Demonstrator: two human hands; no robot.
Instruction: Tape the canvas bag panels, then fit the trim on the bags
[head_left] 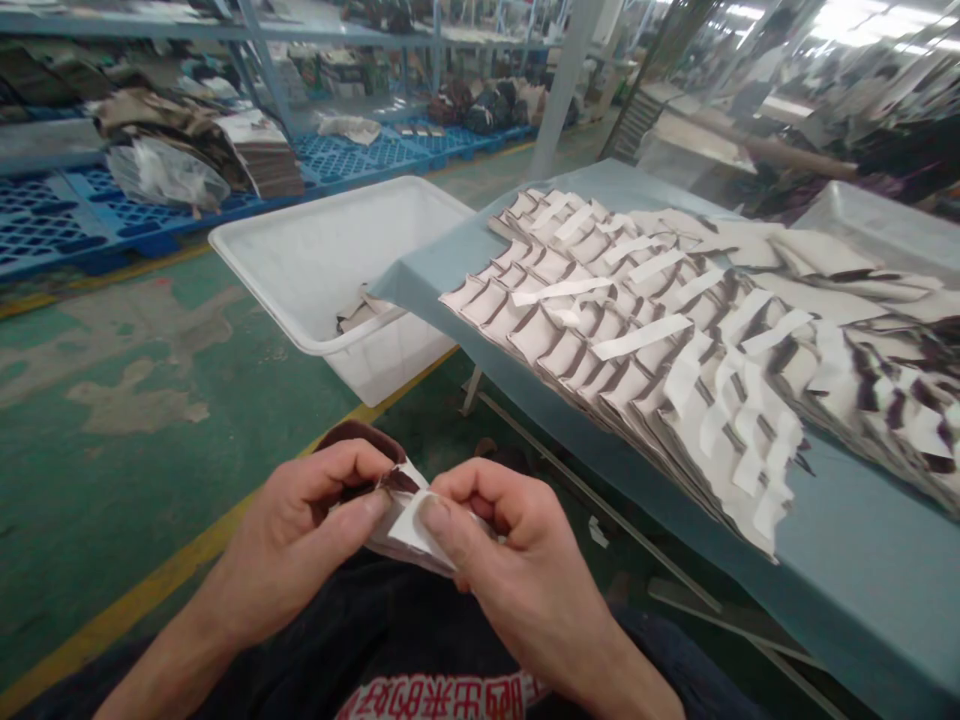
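Observation:
Low in the head view, a small folded fabric piece (405, 545), pale with a dark brown part, is held between both hands close to the body. My left hand (300, 530) pinches its brown edge between thumb and fingers. A white strip (409, 520) lies against the fabric, and my right hand (502, 530) pinches it with thumb and forefinger. The two hands are nearly touching. My curled fingers hide part of the fabric.
A blue-grey table (847, 570) at the right bears overlapping pale fabric pieces (555, 345) with white strips. Beyond my hands stands a white bin (300, 260) with some fabric inside. Blue pallets (352, 150) and shelves line the back.

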